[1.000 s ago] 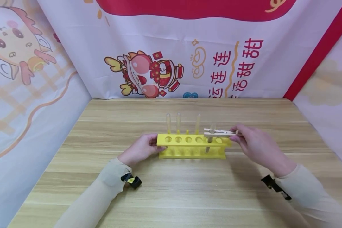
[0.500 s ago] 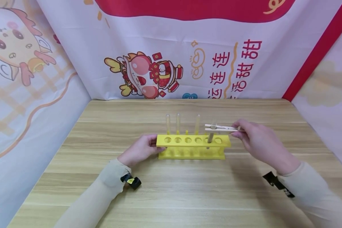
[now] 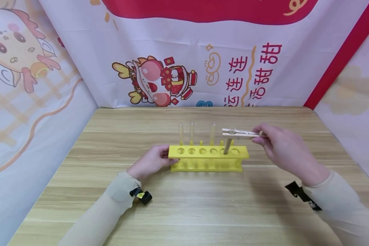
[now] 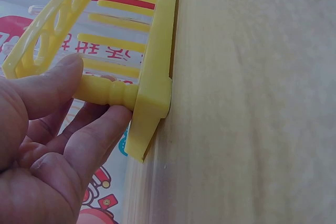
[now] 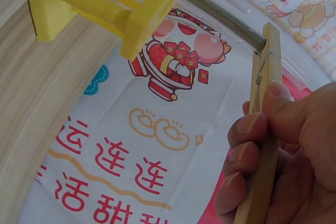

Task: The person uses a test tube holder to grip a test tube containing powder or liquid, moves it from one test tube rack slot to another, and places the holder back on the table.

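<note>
A yellow test tube rack (image 3: pixel 207 152) stands on the table, its left end post gripped by my left hand (image 3: pixel 150 161). In the left wrist view, thumb and fingers of the left hand (image 4: pixel 58 135) wrap that post (image 4: pixel 107 90). My right hand (image 3: pixel 284 150) pinches a wooden clamp (image 3: pixel 244 133). The clamp's jaws hold a test tube (image 3: pixel 228 145) with dark contents, its lower end within the rack's fifth hole from the left. In the right wrist view the clamp (image 5: pixel 266 93) grips the tube (image 5: pixel 220 14) near its end, above the rack (image 5: pixel 142 24).
Several clear tubes stand inverted on pegs behind the rack, such as the leftmost tube (image 3: pixel 181 131) and another (image 3: pixel 213 131). Beyond the wooden table (image 3: pixel 184 212) hangs a printed cloth (image 3: pixel 178 34); more cloth covers both sides.
My right hand has risen and shifted slightly right, lifting the clamp and tube higher out of the rack. My left hand has stayed on the rack's left end.
</note>
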Demonstrator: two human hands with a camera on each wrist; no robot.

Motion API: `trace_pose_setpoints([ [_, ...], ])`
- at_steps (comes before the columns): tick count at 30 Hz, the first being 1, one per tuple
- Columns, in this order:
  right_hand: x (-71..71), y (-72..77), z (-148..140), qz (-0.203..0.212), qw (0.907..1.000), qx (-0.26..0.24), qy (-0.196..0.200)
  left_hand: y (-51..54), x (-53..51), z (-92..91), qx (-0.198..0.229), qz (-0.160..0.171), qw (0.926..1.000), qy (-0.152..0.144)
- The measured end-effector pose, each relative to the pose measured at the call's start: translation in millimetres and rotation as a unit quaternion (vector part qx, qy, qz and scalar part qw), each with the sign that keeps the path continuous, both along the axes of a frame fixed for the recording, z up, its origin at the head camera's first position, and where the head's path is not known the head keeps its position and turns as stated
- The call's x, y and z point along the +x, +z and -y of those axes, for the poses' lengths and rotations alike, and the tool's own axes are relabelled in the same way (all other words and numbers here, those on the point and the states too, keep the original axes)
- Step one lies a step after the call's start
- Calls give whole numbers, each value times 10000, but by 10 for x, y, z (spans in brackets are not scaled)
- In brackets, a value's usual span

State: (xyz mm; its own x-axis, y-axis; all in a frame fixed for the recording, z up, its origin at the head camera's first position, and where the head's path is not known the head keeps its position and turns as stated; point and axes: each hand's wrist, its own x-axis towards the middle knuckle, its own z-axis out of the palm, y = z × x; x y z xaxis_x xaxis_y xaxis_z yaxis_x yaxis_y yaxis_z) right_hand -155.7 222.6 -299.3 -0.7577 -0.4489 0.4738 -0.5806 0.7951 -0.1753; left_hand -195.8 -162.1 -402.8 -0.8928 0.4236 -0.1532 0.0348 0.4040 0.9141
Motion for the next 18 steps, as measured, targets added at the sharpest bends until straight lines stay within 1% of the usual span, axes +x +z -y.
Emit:
trace_pose_setpoints([
  [4, 9, 56, -5, -55, 10000, -1, 24, 5, 2, 0, 17, 35, 10000, 5],
  [10, 12, 138, -13, -251, 9996, -28, 146, 2, 3, -5, 61, 64, 10000, -10],
  [18, 25, 264, -34, -428, 9990, -43, 128, 3, 5, -9, 13, 68, 10000, 21],
])
